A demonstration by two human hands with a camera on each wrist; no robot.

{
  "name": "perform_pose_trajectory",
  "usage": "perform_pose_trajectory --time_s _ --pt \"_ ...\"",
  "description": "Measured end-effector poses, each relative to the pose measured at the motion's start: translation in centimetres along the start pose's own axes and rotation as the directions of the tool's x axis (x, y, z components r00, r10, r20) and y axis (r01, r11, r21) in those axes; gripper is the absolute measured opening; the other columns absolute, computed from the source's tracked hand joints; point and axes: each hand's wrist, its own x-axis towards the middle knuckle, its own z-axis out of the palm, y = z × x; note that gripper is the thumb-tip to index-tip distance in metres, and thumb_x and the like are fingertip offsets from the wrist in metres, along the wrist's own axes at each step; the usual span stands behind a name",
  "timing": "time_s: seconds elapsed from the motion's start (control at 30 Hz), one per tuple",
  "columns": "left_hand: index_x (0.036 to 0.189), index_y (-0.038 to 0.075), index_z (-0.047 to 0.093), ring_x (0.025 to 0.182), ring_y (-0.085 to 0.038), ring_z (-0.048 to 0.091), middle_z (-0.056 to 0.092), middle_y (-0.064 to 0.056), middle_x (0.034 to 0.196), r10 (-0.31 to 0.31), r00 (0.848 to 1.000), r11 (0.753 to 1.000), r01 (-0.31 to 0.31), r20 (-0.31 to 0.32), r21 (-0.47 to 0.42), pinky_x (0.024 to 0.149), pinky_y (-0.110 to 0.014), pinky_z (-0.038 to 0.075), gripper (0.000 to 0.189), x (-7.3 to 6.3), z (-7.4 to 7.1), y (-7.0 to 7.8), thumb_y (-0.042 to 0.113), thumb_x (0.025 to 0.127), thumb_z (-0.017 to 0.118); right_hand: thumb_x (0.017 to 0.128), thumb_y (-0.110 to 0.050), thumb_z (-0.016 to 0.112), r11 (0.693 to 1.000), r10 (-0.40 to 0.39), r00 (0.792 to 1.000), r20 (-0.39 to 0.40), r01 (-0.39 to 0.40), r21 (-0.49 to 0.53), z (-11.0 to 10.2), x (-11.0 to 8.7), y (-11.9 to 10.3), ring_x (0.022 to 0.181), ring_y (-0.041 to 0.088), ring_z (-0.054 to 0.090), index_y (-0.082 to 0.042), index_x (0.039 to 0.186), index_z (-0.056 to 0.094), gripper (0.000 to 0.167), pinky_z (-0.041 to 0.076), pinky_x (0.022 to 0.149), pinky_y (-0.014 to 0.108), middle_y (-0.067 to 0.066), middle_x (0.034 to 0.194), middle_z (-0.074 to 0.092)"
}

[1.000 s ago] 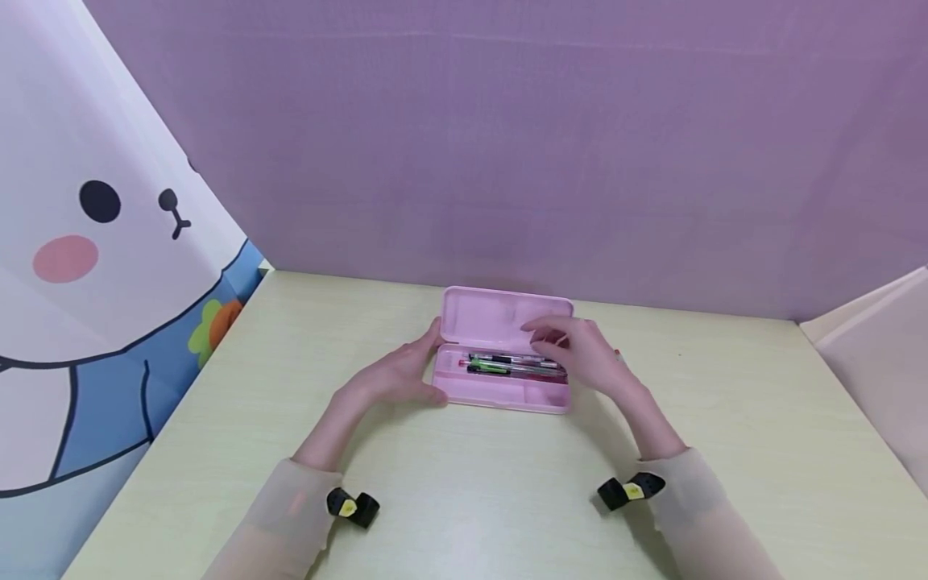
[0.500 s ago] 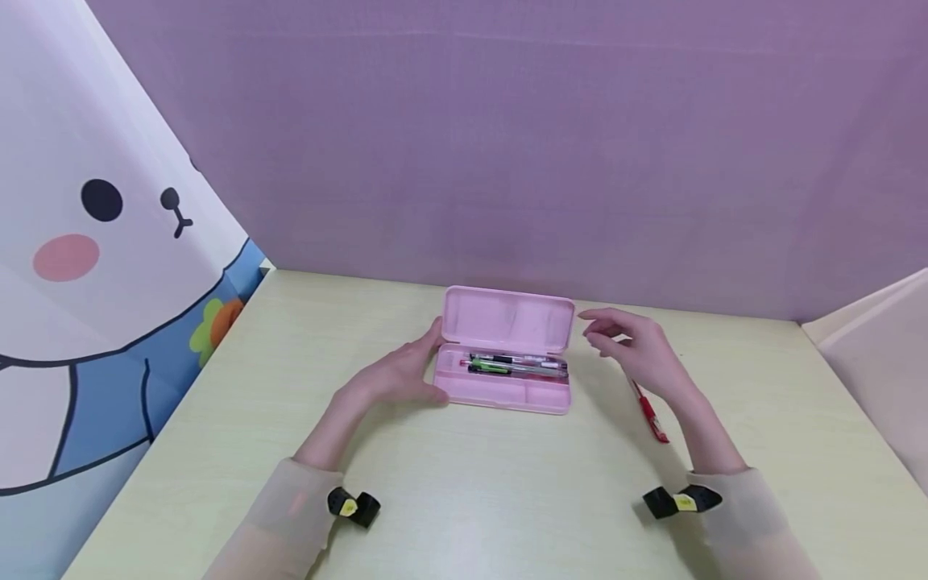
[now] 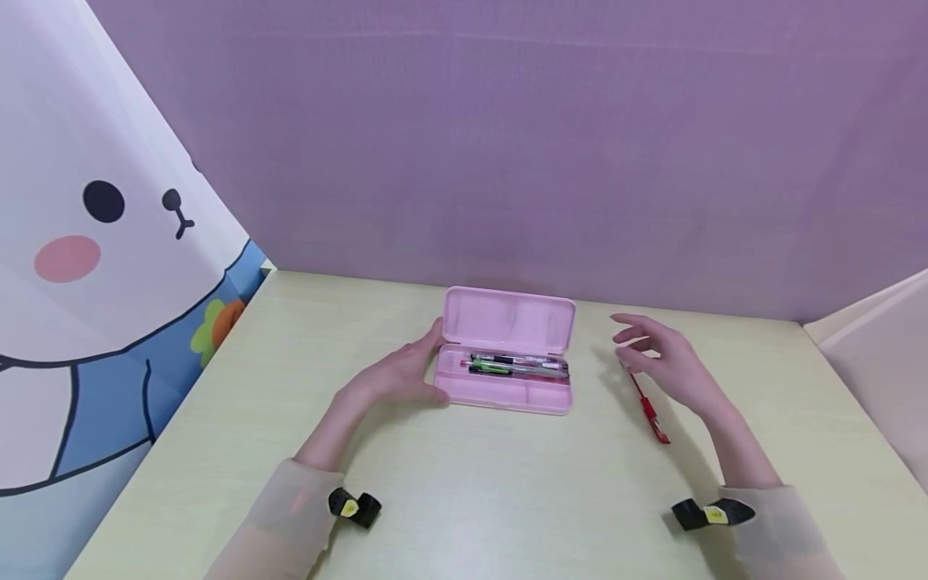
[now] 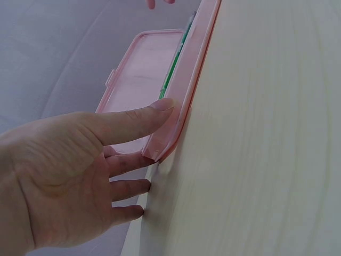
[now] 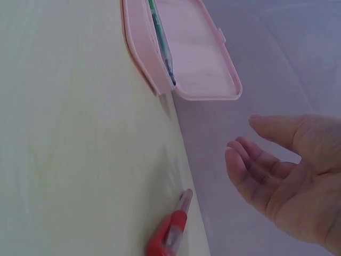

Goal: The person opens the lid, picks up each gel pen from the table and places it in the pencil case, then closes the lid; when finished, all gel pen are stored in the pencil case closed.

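A pink pencil case [image 3: 486,393] stands on the table with its lid raised toward the back. Several pens [image 3: 516,365] lie lengthwise inside, one with a green part. My left hand [image 3: 397,375] holds the case's left end, thumb at the front corner and fingers behind, as the left wrist view also shows on the case [image 4: 186,80]. To the right of the case, my right hand [image 3: 670,362] hovers with loosely bent fingers and nothing in them. Beneath it a red pen [image 3: 652,417] lies slanted on the table, its upper tip by the hand.
The pale wooden table [image 3: 493,499] ends at a purple cloth backdrop [image 3: 507,161]. At the left hangs a sheet with a cartoon animal [image 3: 123,322], and a pale panel [image 3: 877,354] borders the right side. Each sleeve cuff carries a black wrist camera [image 3: 696,513].
My right hand has moved right, from over the pencil case to above the red pen, bringing that pen and the case's right side into sight. The left hand stays in place.
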Motion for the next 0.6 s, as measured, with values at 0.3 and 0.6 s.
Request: perform_pose_trajectory --time_s 0.3,0.6 --pt "0.166 0.017 -0.009 0.159 -0.034 0.023 0.023 -0.008 0.173 -0.01 1.0 1.0 0.01 -0.003 0.007 0.128 -0.059 0.024 0.123 -0.1 -0.1 0.1 0.021 0.085 0.084 0.098 -0.007 0.067 0.995 0.081 0.994 0.08 -0.085 0.056 -1.1 -1.0 1.5 0.104 0.013 0.07 -0.004 0.157 0.038 0.066 0.065 0.076 0.031 0.03 0.132 0.06" --pt "0.166 0.018 -0.008 0.159 -0.035 0.023 0.023 -0.007 0.173 -0.009 1.0 1.0 0.009 0.001 0.003 0.128 -0.061 0.024 0.123 -0.3 -0.1 0.1 0.021 0.085 0.083 0.095 -0.008 0.071 0.984 0.157 0.978 0.137 -0.167 0.069 -2.0 -1.8 2.5 0.101 0.004 0.065 -0.003 0.16 0.031 0.077 0.063 0.079 0.025 0.032 0.134 0.056"
